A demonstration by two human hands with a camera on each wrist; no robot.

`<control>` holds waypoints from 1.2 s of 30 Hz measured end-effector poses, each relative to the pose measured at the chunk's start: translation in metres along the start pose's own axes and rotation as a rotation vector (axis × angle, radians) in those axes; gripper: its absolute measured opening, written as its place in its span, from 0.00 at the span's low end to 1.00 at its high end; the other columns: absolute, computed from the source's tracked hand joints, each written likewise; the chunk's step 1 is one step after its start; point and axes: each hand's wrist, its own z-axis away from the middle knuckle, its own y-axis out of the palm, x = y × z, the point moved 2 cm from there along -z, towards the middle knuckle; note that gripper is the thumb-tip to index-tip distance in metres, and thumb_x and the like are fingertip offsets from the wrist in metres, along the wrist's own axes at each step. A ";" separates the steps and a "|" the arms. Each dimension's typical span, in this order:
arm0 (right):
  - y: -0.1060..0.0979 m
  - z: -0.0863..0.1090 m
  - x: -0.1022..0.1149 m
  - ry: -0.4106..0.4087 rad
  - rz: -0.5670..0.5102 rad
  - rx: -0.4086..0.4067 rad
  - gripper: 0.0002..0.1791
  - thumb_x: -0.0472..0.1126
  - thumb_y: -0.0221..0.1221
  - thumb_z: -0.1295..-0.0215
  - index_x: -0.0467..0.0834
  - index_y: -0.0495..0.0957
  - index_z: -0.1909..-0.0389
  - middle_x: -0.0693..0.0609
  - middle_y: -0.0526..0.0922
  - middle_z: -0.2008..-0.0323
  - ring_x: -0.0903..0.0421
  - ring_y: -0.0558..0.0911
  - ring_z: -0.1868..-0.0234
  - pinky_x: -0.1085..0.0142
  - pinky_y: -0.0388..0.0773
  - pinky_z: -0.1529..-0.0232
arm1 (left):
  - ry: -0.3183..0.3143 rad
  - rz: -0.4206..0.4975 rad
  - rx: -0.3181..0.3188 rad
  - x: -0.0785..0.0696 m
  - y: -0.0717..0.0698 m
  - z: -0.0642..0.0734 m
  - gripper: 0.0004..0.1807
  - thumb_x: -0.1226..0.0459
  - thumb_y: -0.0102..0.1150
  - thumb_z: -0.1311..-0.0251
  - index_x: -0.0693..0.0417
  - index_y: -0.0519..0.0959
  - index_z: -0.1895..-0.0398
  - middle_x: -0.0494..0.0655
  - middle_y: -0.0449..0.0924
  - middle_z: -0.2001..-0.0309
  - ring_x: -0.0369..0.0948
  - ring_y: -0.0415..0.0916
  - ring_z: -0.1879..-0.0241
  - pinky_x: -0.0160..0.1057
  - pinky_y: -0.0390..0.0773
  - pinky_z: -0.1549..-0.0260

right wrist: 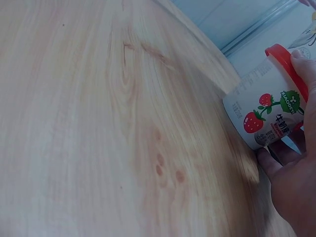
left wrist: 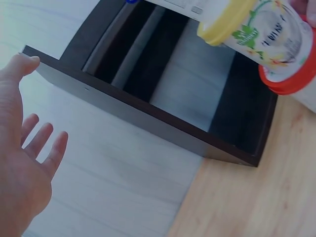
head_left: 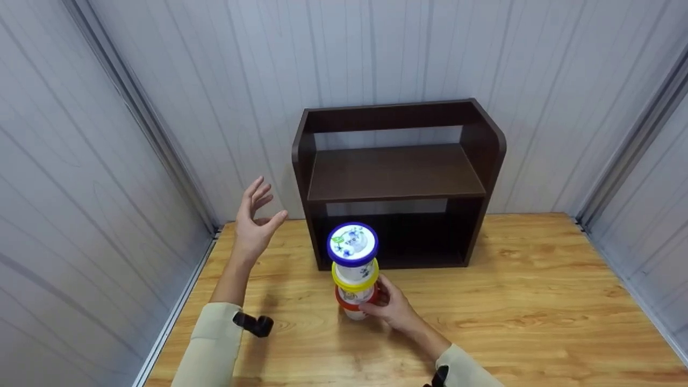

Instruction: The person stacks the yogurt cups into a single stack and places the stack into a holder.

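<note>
Left wall (head_left: 107, 177): pale and streaked, well out past the outer side of the left fingers.
Left sleeve (head_left: 209, 344): cream, below the left fingers, with a black wrist device (head_left: 253, 324) at its cuff.
Left hand (head_left: 255, 228): raised, fingertips up, thumb spread wide of the gently bent fingers, which hold nothing.
Blue-lidded tub (head_left: 352, 244): topmost of three in a column, above the right fingers and right of the left ones; a green leaf and blue sprigs decorate its lid.
Yellow-lidded tub (head_left: 352, 295): in the middle, just above the right fingers, directly beneath the blue-lidded tub; yellow flowers and a green leaf are printed on its wall.
Red-lidded tub (right wrist: 249, 101): lowest, between the right thumb and fingers, strawberries on its wall; whether its base touches the tabletop (head_left: 537, 306), I cannot tell.
Right hand (head_left: 398, 309): curled partway round the red-lidded tub and gripping it, thumb against the rim, spread no wider than the tub.
Dark-brown two-tier shelf (head_left: 398, 172): beyond the right fingers, apart from them.
Right sleeve (head_left: 465, 368): cream, behind the right fingers, nearer the wearer.
Right wall (head_left: 656, 226): pale, well to the right of the right fingers.
</note>
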 end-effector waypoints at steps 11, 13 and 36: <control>0.006 -0.001 -0.002 0.007 0.009 0.013 0.45 0.38 0.74 0.26 0.37 0.63 0.14 0.29 0.75 0.23 0.32 0.78 0.22 0.45 0.79 0.21 | 0.058 -0.067 0.018 -0.019 0.009 -0.020 0.49 0.68 0.74 0.28 0.50 0.59 0.09 0.54 0.59 0.09 0.57 0.58 0.10 0.70 0.71 0.20; 0.008 -0.001 -0.003 0.010 0.004 0.018 0.45 0.38 0.74 0.25 0.38 0.62 0.14 0.30 0.75 0.23 0.33 0.78 0.22 0.44 0.79 0.20 | 0.055 -0.083 0.020 -0.022 0.010 -0.022 0.49 0.67 0.75 0.28 0.48 0.59 0.08 0.52 0.59 0.09 0.55 0.57 0.09 0.69 0.71 0.20; 0.010 -0.001 -0.003 -0.011 -0.009 0.022 0.42 0.37 0.73 0.26 0.35 0.65 0.17 0.29 0.76 0.25 0.34 0.80 0.23 0.55 0.79 0.24 | 0.066 -0.020 0.083 -0.040 0.026 -0.054 0.47 0.70 0.71 0.26 0.52 0.59 0.09 0.58 0.56 0.08 0.65 0.56 0.10 0.76 0.68 0.20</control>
